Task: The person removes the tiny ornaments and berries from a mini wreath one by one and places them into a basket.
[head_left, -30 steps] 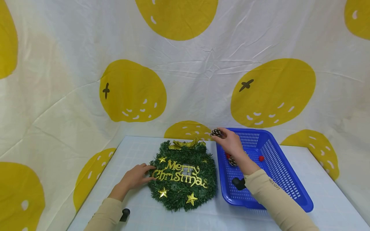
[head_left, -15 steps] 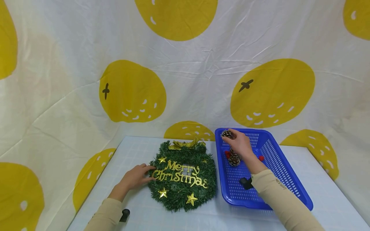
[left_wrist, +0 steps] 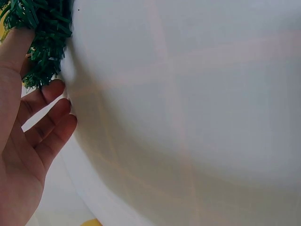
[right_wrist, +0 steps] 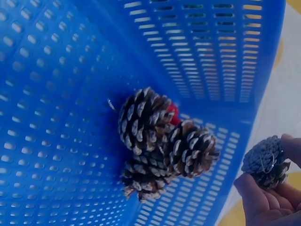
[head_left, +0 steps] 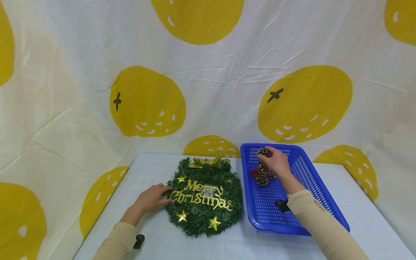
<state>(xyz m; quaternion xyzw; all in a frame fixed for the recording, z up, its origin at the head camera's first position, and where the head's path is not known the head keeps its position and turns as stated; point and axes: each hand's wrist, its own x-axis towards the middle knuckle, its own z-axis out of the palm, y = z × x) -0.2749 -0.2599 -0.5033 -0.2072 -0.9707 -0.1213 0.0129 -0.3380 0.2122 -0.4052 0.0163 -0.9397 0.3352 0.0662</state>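
Observation:
In the head view, my right hand [head_left: 276, 162] pinches a pine cone [head_left: 264, 152] with frosted scale tips, above the far left part of the blue plastic basket [head_left: 263, 219]. The right wrist view shows this cone [right_wrist: 266, 160] between thumb and fingers, with a thin wire loop on it. Inside the basket lies a cluster of pine cones [right_wrist: 146, 120], with something red [right_wrist: 174, 114] partly hidden behind. My left hand [head_left: 151, 198] holds the left edge of a green tinsel wreath [head_left: 201, 225], its thumb and fingers about the needles. Gold "Merry Christmas" lettering [head_left: 201, 198] spans the wreath.
A light checked cloth [head_left: 162, 245] covers the table. Gold stars [head_left: 214, 223] and a gold bow [head_left: 209, 161] decorate the wreath, which lies left of the basket. A white curtain with yellow fruit prints [head_left: 305, 104] hangs behind the table.
My right hand has carried the pine cone rightward, from beyond the basket's left rim to above its inside. The left hand has stayed on the wreath's edge.

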